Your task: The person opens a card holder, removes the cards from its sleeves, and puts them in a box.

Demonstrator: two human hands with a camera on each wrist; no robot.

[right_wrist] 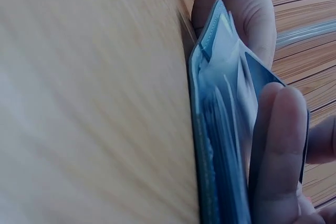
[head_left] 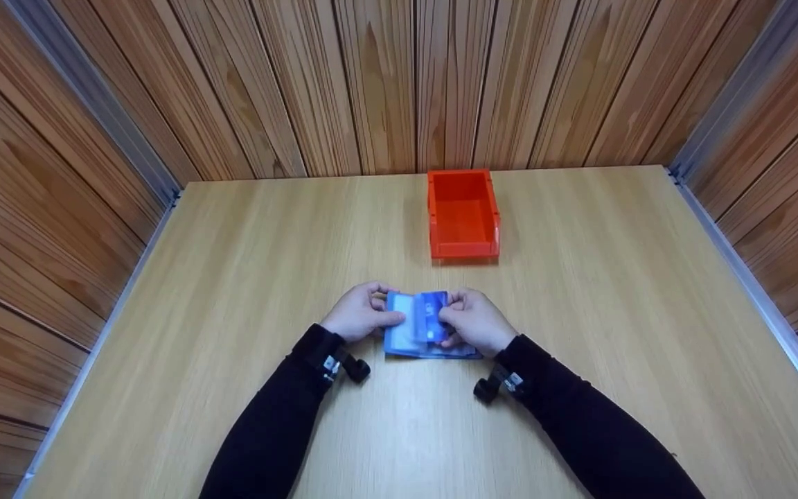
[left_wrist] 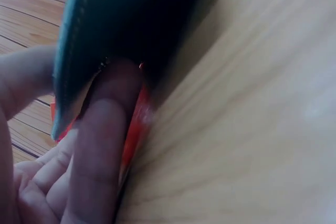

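An opened blue card holder with clear plastic sleeves lies low over the tabletop, between the two hands. My left hand grips its left side, thumb on top and fingers underneath; in the left wrist view the stitched cover of the holder lies over those fingers. With thumb and fingers my right hand pinches a blue card above the sleeves. From the right wrist view, the card looks dark and stands tilted beside a stack of sleeves. Whether its far edge sits inside a sleeve, I cannot tell.
An orange-red open bin stands at the back of the wooden table, beyond the hands. Wood-plank walls enclose the back and both sides. Each wrist carries a small black camera.
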